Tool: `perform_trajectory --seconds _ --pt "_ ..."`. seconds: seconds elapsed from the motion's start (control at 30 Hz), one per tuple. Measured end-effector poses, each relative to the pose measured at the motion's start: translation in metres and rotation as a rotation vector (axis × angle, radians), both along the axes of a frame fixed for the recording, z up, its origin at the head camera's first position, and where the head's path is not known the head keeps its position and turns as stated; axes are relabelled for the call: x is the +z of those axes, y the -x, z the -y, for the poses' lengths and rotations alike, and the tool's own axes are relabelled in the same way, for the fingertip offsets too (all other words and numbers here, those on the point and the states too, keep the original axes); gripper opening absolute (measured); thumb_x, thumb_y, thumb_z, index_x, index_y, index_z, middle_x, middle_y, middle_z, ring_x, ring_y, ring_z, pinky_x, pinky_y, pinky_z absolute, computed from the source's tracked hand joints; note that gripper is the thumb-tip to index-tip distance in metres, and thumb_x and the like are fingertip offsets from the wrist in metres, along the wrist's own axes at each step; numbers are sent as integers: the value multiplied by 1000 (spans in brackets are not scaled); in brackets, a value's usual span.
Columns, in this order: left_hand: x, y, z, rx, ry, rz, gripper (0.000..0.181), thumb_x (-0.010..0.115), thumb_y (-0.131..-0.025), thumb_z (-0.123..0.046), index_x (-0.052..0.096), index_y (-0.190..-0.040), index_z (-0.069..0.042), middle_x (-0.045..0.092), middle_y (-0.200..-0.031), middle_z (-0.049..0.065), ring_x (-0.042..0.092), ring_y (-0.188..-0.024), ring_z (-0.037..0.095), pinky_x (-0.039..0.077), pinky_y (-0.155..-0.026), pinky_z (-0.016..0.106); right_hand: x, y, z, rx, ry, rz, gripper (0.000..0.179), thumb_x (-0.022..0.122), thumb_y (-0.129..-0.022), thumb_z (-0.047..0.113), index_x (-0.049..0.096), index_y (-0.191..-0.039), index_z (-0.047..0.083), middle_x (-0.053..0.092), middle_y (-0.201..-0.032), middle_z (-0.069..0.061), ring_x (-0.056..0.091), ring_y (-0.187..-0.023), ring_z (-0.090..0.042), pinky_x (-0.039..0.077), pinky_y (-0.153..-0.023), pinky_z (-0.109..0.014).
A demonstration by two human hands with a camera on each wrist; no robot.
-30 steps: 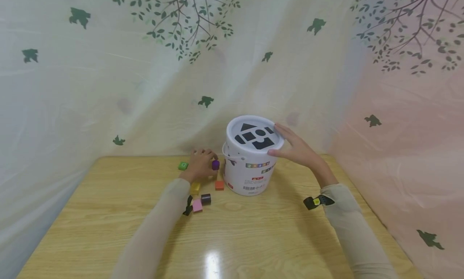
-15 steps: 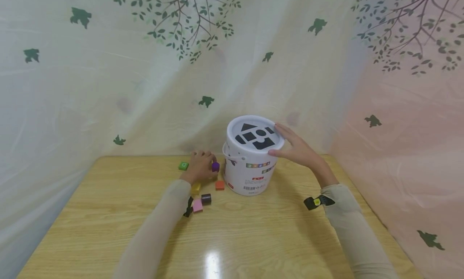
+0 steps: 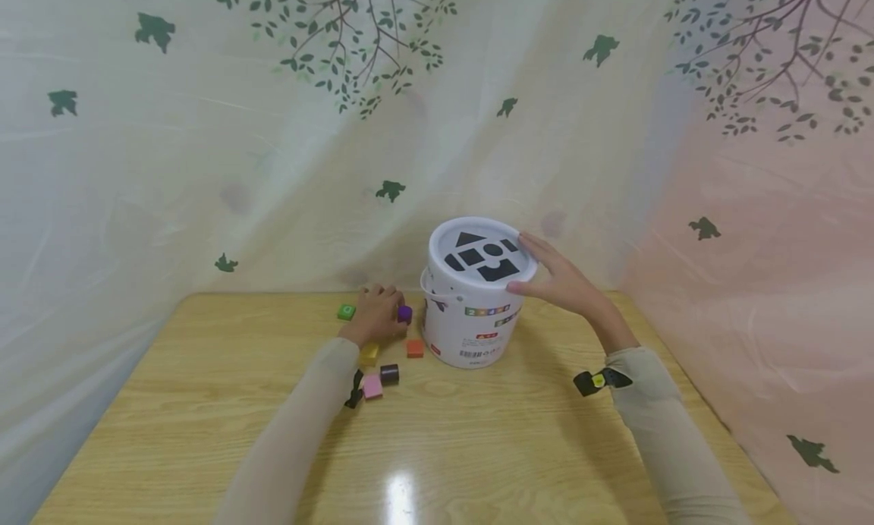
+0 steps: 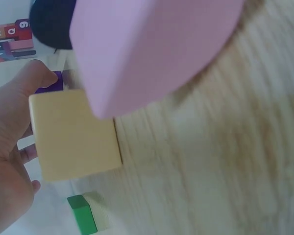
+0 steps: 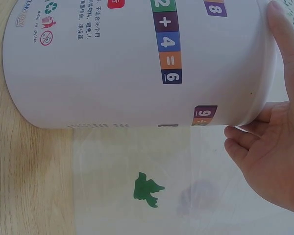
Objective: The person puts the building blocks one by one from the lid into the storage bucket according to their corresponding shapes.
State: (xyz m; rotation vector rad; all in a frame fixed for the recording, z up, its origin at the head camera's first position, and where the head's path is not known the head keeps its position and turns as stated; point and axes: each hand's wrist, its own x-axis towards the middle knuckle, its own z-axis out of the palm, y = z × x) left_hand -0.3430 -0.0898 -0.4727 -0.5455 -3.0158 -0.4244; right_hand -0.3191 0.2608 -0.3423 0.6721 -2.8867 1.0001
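My left hand (image 3: 375, 312) is low over the back of the table, left of the bucket. It pinches a small purple block (image 3: 405, 314), with the thumb against it in the left wrist view. Much of that block is hidden by the hand. My right hand (image 3: 563, 282) grips the lid's rim on the right side of the white bucket (image 3: 471, 335), thumb in front and fingers farther back. The bucket stands upright. Its lid (image 3: 505, 248) has dark shaped openings, including a triangle, a square and a circle.
Around the left hand lie a green block (image 3: 346, 312), a yellow block (image 4: 76, 134), an orange block (image 3: 415, 349), a pink block (image 3: 372, 387) and a dark cylinder (image 3: 389, 374). A printed curtain (image 3: 307, 206) hangs behind the wooden table (image 3: 478, 449). The bucket's white handle (image 3: 437, 293) hangs on its left.
The left hand and the purple block have come down slightly toward the table. The right hand stays on the bucket, which has not moved.
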Motion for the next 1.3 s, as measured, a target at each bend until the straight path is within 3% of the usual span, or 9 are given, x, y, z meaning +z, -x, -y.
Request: perform_trajectory --seconds 0.27,0.4,0.57,0.8,1.07,1.3 --pt "0 -1 9 23 1 33 47 77 -86 -33 63 -123 -8 61 -123 11 48 -124 34 22 -119 68 2 -1 0 14 -5 6 103 78 -84 52 20 -164 21 10 -173 -6 9 -159 -36 12 -121 -70" --pt "-2 2 14 24 6 22 49 77 -84 -34 63 -123 -8 62 -124 11 49 -124 35 24 -118 67 3 -2 0 13 -6 10 104 78 -84 52 19 -164 21 10 -173 -6 9 -159 -36 12 -121 -70" --pt "3 0 22 22 -42 8 44 79 -83 -30 65 -118 -7 63 -120 11 52 -120 35 28 -115 65 3 -2 0 12 -10 12 104 77 -84 53 19 -164 21 9 -173 -5 8 -159 -36 12 -121 -70" --pt "22 -3 31 36 -80 38 41 80 -84 -32 65 -113 -6 63 -118 13 51 -119 36 28 -112 61 2 -2 0 12 -9 3 104 78 -84 53 19 -164 21 10 -173 -7 9 -159 -36 12 -121 -70" --pt "52 -2 34 51 -84 -10 41 79 -86 -34 65 -111 -5 64 -113 12 48 -117 35 32 -103 57 1 -1 -1 16 -4 4 104 78 -84 53 19 -164 21 9 -173 -5 9 -159 -36 13 -121 -69" --pt "85 -5 29 61 -93 -80 46 80 -83 -36 65 -113 -5 63 -113 11 48 -118 34 29 -110 63 2 -3 0 15 1 10 103 78 -85 52 19 -164 22 9 -173 -5 9 -159 -35 12 -122 -68"
